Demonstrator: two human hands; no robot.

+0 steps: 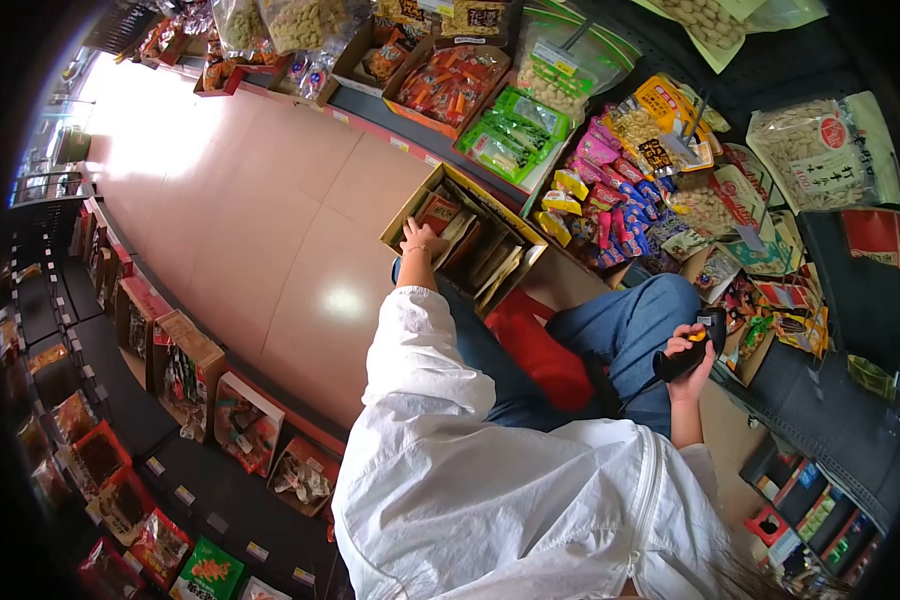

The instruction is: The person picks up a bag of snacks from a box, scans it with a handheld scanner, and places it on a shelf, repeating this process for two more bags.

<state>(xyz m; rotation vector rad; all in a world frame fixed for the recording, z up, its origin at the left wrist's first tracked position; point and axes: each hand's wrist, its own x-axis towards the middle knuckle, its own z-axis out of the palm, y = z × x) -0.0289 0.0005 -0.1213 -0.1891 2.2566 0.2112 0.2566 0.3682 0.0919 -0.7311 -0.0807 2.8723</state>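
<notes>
Head view: an open-topped, yellow-edged cardboard box (496,206) stands ahead of the person's denim-clad legs (625,322), between the floor and the right-hand shelf; what bears its weight is hidden. It holds flat packets (493,262) on edge, with a reddish-brown packet (436,212) at the left end. The left hand (422,238) lies at the box's left rim, fingers bent over it towards that packet; whether they grip the wall or merely rest there cannot be determined. The right hand (690,350) has its fingers wrapped around a black handheld scanner (713,322). In handling, the box is judged moderately light, its card walls fairly stiff but liable to bow if pressed at one point; the packets appear thin, perhaps slick, and apt to slump. Opposite walls, held low, would offer the soundest hold; a single packet is best pinched at its upper edge. The box's far side runs close to green packets (513,135) and small wrapped sweets (620,205), leaving little clearance. The tiled floor (270,215) to the left affords the widest room.
</notes>
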